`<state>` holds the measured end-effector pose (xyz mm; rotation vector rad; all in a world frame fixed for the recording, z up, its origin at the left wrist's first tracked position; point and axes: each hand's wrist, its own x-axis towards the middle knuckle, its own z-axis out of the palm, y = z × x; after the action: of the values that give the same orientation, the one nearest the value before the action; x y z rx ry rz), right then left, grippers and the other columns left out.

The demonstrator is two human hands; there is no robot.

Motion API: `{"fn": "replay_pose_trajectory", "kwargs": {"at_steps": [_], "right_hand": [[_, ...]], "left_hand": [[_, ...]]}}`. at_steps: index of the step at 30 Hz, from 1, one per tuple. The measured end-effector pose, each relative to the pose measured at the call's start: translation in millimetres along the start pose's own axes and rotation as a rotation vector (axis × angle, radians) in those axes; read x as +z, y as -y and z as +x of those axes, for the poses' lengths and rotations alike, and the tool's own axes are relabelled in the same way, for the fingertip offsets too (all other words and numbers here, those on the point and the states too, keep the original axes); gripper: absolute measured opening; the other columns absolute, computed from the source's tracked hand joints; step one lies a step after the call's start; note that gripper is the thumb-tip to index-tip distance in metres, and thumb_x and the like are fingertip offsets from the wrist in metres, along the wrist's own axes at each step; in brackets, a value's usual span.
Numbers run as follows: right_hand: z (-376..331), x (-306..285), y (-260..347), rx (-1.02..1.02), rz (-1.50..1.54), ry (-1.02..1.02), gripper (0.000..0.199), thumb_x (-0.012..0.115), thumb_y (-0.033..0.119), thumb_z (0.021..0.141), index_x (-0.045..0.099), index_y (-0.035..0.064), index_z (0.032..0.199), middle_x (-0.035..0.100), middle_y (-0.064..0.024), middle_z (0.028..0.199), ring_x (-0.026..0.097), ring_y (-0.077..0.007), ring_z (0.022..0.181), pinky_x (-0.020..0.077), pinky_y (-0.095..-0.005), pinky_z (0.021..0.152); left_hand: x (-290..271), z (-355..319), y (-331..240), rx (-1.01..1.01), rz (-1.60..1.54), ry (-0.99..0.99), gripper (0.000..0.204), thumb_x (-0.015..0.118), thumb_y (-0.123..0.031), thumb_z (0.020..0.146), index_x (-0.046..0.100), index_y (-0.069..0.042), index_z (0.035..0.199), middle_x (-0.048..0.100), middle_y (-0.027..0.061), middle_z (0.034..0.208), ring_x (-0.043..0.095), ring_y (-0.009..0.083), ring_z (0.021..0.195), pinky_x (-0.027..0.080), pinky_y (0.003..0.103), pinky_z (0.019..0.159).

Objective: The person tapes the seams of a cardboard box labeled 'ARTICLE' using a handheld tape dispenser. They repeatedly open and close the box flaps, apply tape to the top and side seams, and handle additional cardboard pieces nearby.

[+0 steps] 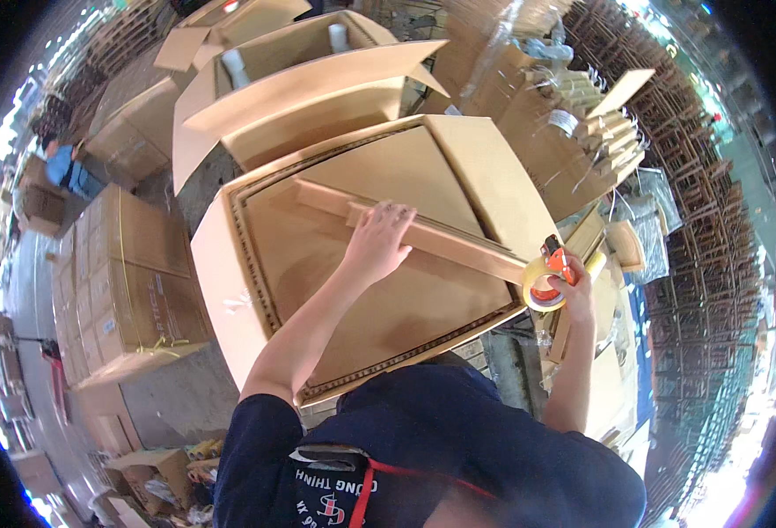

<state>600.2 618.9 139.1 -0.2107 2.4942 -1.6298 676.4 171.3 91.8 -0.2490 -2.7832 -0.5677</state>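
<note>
A large open cardboard box (pixel 269 167) stands in front of me, with a flat brown cardboard sheet (pixel 379 326) filling its inside. Across this sheet, slanting from far left to near right, lies a long folded cardboard strip (pixel 467 246). My left hand (pixel 379 236) is closed over the strip near its middle, fingers curled over the far edge. At the strip's right end, my right hand (pixel 574 289) grips an orange tape dispenser (pixel 553 255) carrying a roll of yellowish tape (pixel 539 286). The tape roll is close against the strip's end; whether they touch I cannot tell.
Beyond stands another open carton (pixel 318 97) with raised flaps and white pieces inside. Strapped stacked cartons (pixel 128 290) are on the left. Flattened cardboard (pixel 529 132) and wrapped bundles lie right, before tall stacks of brown frames (pixel 696 229). A person in blue (pixel 71 172) is far left.
</note>
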Motion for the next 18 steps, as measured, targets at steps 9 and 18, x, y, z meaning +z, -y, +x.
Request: {"fn": "replay_pose_trajectory", "kwargs": {"at_steps": [9,18], "right_hand": [[64,-149,-93,0.158,0.525,-0.073,0.084,0.086,0.011,0.073,0.059,0.0025,0.152,0.067,-0.0150,0.151,0.065,-0.0291,0.138,0.0511,-0.0438,0.118],[155,-104,-73,-0.356,0.986,0.095,0.083,0.096,0.030,0.077,0.061,0.0077,0.149,0.067,-0.0199,0.141,0.071,-0.0389,0.125,0.0592,-0.0570,0.111]], "left_hand": [[86,146,-53,0.117,-0.120,0.767,0.060,0.086,-0.038,0.091,0.074,-0.010,0.143,0.076,0.0172,0.135,0.071,0.0393,0.126,0.057,0.052,0.107],[-139,138,-100,-0.539,-0.352,-0.391,0.041,0.081,-0.025,0.106,0.072,-0.005,0.141,0.081,0.0122,0.125,0.075,0.0198,0.108,0.058,0.034,0.098]]}}
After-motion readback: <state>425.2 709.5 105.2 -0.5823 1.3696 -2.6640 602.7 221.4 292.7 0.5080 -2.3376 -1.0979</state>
